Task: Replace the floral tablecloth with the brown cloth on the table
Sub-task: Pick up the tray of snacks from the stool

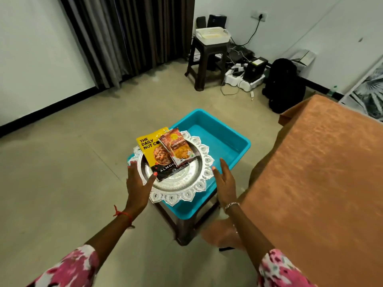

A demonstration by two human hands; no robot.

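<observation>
The brown cloth [315, 168] covers the table on the right and hangs over its near and left edges. No floral tablecloth is in view. A silver tray [184, 183] with a scalloped rim rests across a turquoise tub [228, 141] on a dark stool. On the tray lie a yellow almond packet [154, 151] and a smaller orange snack packet [178, 150]. My left hand [137, 183] is open at the tray's left rim, thumb over the edge. My right hand [224, 183] is open beside the tray's right rim; contact is unclear.
A second dark stool [204, 59] with a white box stands at the back by the curtain [128, 34]. Cables, a power strip and a black backpack [284, 85] lie along the right wall. Beige floor spreads to the left.
</observation>
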